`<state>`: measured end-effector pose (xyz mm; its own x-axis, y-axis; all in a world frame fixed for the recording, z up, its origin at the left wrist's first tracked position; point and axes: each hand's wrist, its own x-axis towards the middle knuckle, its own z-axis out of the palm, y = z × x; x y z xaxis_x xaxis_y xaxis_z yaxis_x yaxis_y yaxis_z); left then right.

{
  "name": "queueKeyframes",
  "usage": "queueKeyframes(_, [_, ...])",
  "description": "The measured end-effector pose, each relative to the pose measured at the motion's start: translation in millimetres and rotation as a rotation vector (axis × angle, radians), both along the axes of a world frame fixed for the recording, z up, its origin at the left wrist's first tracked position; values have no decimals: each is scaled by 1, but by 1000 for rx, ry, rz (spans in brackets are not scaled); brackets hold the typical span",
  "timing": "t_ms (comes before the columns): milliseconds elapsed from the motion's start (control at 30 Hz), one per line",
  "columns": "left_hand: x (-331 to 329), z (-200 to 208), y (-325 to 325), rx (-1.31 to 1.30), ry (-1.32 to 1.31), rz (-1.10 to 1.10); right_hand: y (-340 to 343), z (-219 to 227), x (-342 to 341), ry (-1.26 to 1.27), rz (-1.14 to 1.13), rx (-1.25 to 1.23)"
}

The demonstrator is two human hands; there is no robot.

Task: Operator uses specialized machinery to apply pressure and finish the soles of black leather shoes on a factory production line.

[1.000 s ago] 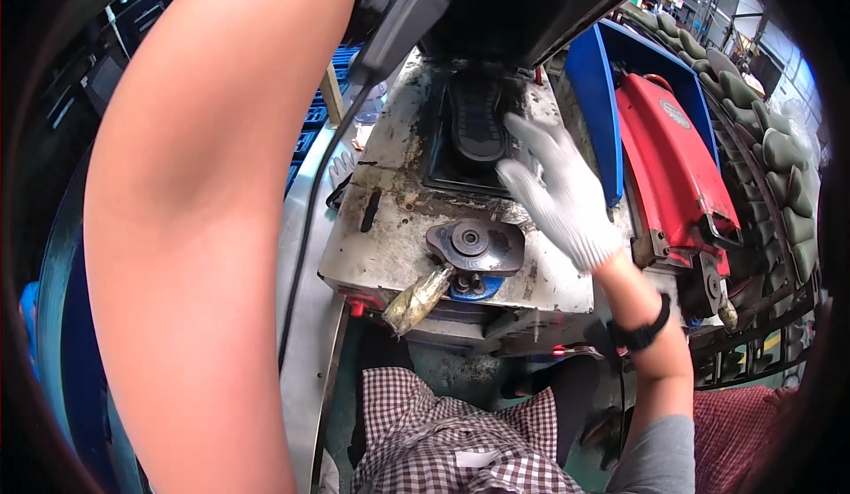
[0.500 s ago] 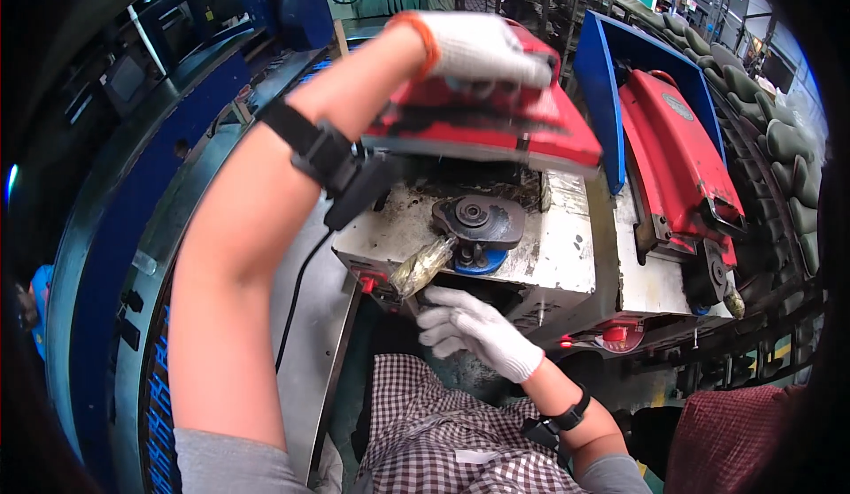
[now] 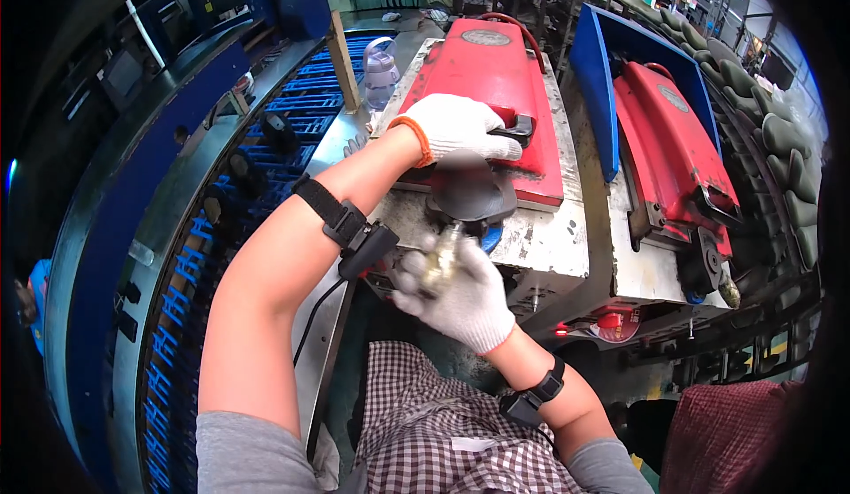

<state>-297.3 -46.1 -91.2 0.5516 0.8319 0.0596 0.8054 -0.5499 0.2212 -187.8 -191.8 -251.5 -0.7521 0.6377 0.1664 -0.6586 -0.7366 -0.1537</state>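
My left hand [image 3: 459, 128], in a white knitted glove with an orange cuff, is closed on the black handle [image 3: 513, 129] at the front of a red machine lid [image 3: 482, 60]. The lid lies low over the white, stained machine body [image 3: 551, 244]. In front of it is a dark round latch [image 3: 469, 191], partly blurred. A lever handle wrapped in yellowish clear film [image 3: 443, 257] sticks out from this latch toward me. My right hand [image 3: 469, 295], gloved in white too, has its fingers around that lever handle; motion blurs them.
A second machine with a red lid [image 3: 668, 131] stands to the right, behind a blue side guard [image 3: 598, 96]. On the left run a metal ledge [image 3: 310, 330] and a blue-pronged conveyor [image 3: 177, 317]. A clear bottle [image 3: 381, 73] stands beyond my left forearm. Dark green pads [image 3: 784, 131] line the far right.
The raised red lid has come down onto the machine body, with my left hand on its handle. My right hand has moved up from below the film-wrapped lever handle and taken hold of it.
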Motion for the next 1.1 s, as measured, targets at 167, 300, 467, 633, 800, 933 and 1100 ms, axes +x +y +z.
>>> queueKeyframes(167, [1, -2, -5, 42, 2, -16, -12, 8, 92, -106, -155, 11])
queueKeyframes(300, [3, -14, 1, 130, -69, -48, -29, 26, 203, -914, -690, 419])
queueKeyframes(467, [3, -17, -6, 37, -759, 70, -34, 70, 332, -1884, -1688, 1109])
queueKeyframes(633, [76, -5, -48, 12, -908, -130, -66, 61, 437, -2905, -1358, 842])
queueKeyframes(800, [147, 4, -81, 61, -553, -294, -92, 79, 365, -2995, -1025, 529])
queueKeyframes(933, [205, -16, -65, 181, -329, -558, -119, 94, 319, -2652, -955, 730])
queueKeyframes(1100, [253, -32, -40, 461, -263, -643, -92, 127, 345, -2525, -1157, 985])
